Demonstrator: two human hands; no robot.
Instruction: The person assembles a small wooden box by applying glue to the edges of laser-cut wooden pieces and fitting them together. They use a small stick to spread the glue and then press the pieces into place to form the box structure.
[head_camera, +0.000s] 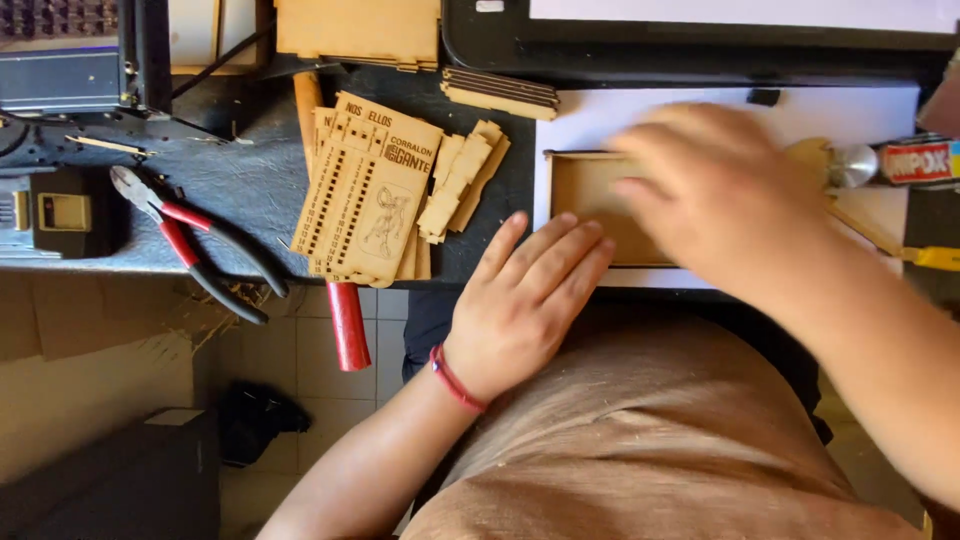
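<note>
A shallow wooden box of thin laser-cut board lies on a white sheet at the table's front edge. My left hand rests flat against the box's near left corner, fingers straight and together, a red band on the wrist. My right hand, blurred by motion, lies over the right part of the box with fingers spread; whether it grips anything is hidden.
A stack of engraved, slotted wooden panels and smaller wooden pieces lie left of the box. Red-handled pliers sit further left. A glue tube lies at the right, a red cylinder overhangs the edge, and dark equipment stands at back left.
</note>
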